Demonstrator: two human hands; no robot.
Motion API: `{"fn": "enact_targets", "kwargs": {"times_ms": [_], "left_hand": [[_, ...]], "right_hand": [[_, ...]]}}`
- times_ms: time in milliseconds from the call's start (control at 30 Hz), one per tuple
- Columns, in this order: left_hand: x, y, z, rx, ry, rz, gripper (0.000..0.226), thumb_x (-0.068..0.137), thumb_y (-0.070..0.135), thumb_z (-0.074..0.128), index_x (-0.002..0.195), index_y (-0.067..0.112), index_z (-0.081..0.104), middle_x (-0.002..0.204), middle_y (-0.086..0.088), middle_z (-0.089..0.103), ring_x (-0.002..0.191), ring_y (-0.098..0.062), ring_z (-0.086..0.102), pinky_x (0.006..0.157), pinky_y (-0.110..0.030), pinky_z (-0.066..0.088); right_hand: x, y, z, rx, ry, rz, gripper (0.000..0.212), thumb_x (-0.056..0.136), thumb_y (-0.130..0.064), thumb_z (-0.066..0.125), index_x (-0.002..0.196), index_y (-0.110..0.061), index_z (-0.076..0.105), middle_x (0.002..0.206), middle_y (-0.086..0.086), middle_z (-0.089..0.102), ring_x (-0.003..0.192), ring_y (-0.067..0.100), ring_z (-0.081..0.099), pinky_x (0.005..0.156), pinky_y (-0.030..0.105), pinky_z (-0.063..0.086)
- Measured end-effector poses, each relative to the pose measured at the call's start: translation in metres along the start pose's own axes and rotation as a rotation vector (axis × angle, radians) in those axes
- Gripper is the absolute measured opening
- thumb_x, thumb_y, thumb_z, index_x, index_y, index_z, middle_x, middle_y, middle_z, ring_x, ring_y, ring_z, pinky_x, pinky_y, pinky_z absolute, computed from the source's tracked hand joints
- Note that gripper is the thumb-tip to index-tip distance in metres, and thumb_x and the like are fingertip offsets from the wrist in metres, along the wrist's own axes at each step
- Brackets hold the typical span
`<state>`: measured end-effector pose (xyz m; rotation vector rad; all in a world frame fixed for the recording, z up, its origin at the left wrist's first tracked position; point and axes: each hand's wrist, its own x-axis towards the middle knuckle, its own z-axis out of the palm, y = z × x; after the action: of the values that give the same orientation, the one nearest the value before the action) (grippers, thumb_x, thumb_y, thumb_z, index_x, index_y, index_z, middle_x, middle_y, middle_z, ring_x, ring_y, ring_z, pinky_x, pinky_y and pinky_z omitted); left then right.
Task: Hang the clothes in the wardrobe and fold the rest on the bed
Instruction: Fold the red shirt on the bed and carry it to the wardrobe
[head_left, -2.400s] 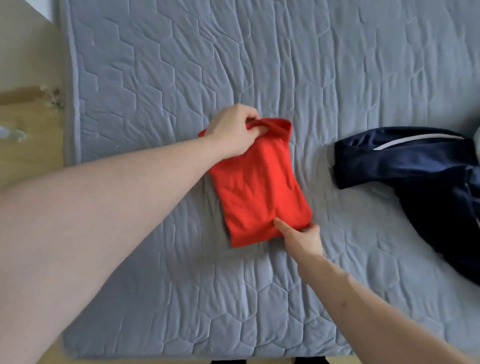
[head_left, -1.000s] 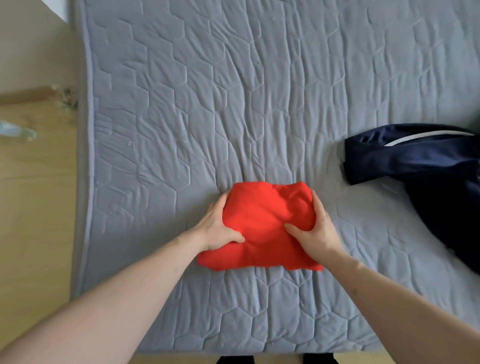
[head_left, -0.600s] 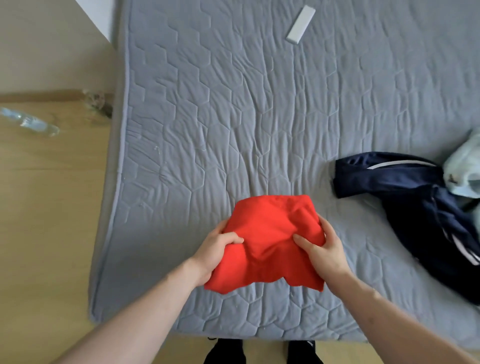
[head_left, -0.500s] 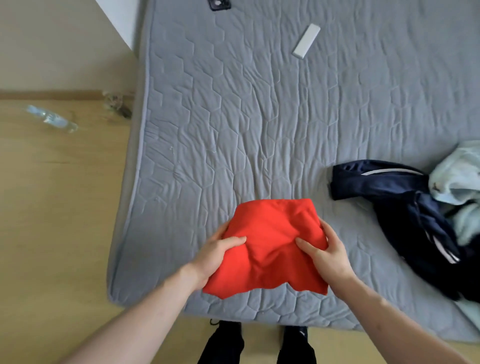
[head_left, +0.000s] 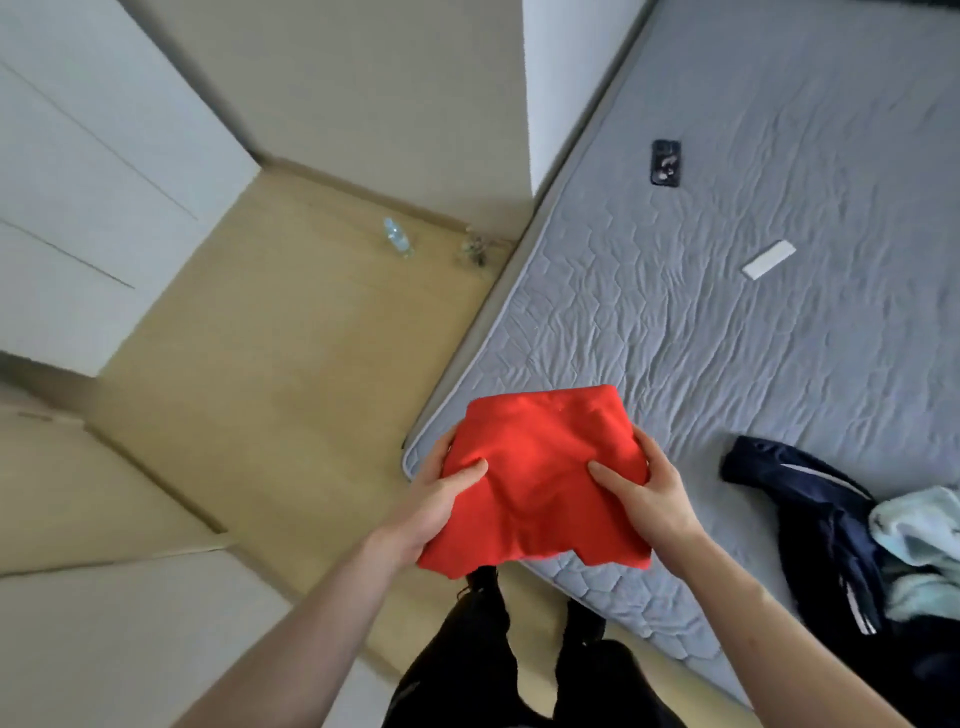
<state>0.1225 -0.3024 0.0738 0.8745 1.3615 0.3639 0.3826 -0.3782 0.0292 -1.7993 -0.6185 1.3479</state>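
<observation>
A folded red garment (head_left: 540, 467) is lifted off the grey quilted bed (head_left: 727, 322), above its near left corner. My left hand (head_left: 436, 499) grips its left side with the thumb on top. My right hand (head_left: 649, 493) grips its right side the same way, fingers underneath. A dark navy jacket with white stripes (head_left: 826, 525) lies crumpled on the bed at the right, with a pale light-blue garment (head_left: 919, 540) on top of it.
A black phone (head_left: 666, 162) and a white flat bar (head_left: 769, 260) lie on the bed farther back. White wardrobe doors (head_left: 78, 171) stand at the left across a wooden floor (head_left: 291, 353). A plastic bottle (head_left: 397, 243) lies by the wall.
The red garment went from being folded flat on the bed to being picked up in both hands. The view has swung left, bringing the floor and white doors into sight.
</observation>
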Motion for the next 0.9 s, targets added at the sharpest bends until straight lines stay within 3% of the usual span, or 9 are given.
{"fn": "enact_targets", "kwargs": {"times_ms": [133,233,300,433,567,700,833,900], "left_hand": [[-0.060,0.011,-0.051,-0.139,0.195,0.109,0.047,0.097,0.029,0.070,0.140,0.040,0.055,0.128,0.017,0.069,0.116,-0.005,0.067,0.096,-0.024,0.054],[-0.095,0.016,-0.096,-0.275,0.259,0.131,0.043,0.099,0.028,0.067,0.137,0.043,0.055,0.118,0.018,0.073,0.106,-0.007,0.072,0.082,-0.022,0.059],[-0.111,0.021,-0.132,-0.335,0.309,0.158,0.043,0.098,0.027,0.067,0.136,0.043,0.055,0.117,0.017,0.074,0.105,-0.009,0.073,0.081,-0.024,0.059],[-0.129,0.030,-0.217,-0.404,0.404,0.224,0.049,0.094,0.025,0.073,0.137,0.040,0.055,0.122,0.012,0.072,0.102,-0.008,0.073,0.077,-0.021,0.059],[-0.144,0.041,-0.314,-0.360,0.458,0.295,0.061,0.089,0.030,0.079,0.141,0.041,0.050,0.130,0.013,0.067,0.106,-0.003,0.070,0.083,-0.020,0.057],[-0.148,0.058,-0.406,-0.316,0.553,0.362,0.056,0.090,0.028,0.078,0.140,0.040,0.054,0.130,0.014,0.067,0.108,-0.003,0.069,0.091,-0.025,0.054],[-0.144,0.086,-0.480,-0.325,0.601,0.397,0.049,0.089,0.030,0.079,0.131,0.045,0.060,0.120,0.019,0.071,0.101,0.001,0.070,0.076,-0.013,0.055],[-0.138,0.102,-0.513,-0.344,0.624,0.413,0.048,0.089,0.030,0.078,0.131,0.044,0.061,0.117,0.022,0.071,0.100,0.000,0.071,0.072,-0.011,0.055]], "right_hand": [[-0.016,-0.058,0.051,-0.103,-0.180,-0.113,0.071,0.080,-0.034,0.088,0.141,-0.042,0.051,0.128,-0.013,0.066,0.113,0.001,0.065,0.100,0.031,0.052],[-0.022,-0.097,0.102,-0.193,-0.296,-0.179,0.074,0.081,-0.040,0.087,0.142,-0.048,0.045,0.124,-0.022,0.063,0.109,-0.007,0.062,0.091,0.022,0.049],[-0.021,-0.123,0.143,-0.226,-0.361,-0.217,0.075,0.080,-0.043,0.087,0.139,-0.054,0.042,0.123,-0.026,0.061,0.108,-0.008,0.061,0.088,0.020,0.049],[-0.018,-0.169,0.240,-0.285,-0.456,-0.285,0.079,0.079,-0.046,0.088,0.144,-0.050,0.045,0.125,-0.020,0.065,0.108,-0.003,0.066,0.090,0.024,0.053],[-0.024,-0.208,0.343,-0.291,-0.511,-0.334,0.079,0.077,-0.045,0.088,0.145,-0.045,0.048,0.125,-0.016,0.068,0.106,0.001,0.068,0.090,0.028,0.056],[-0.032,-0.246,0.432,-0.254,-0.566,-0.368,0.074,0.074,-0.049,0.089,0.138,-0.049,0.051,0.121,-0.019,0.071,0.099,-0.003,0.071,0.089,0.031,0.059],[-0.027,-0.291,0.502,-0.242,-0.618,-0.393,0.073,0.076,-0.044,0.089,0.140,-0.046,0.052,0.123,-0.015,0.071,0.108,0.008,0.071,0.098,0.042,0.058],[-0.017,-0.316,0.536,-0.245,-0.643,-0.401,0.076,0.076,-0.045,0.089,0.142,-0.045,0.051,0.125,-0.014,0.070,0.109,0.009,0.071,0.096,0.041,0.059]]}}
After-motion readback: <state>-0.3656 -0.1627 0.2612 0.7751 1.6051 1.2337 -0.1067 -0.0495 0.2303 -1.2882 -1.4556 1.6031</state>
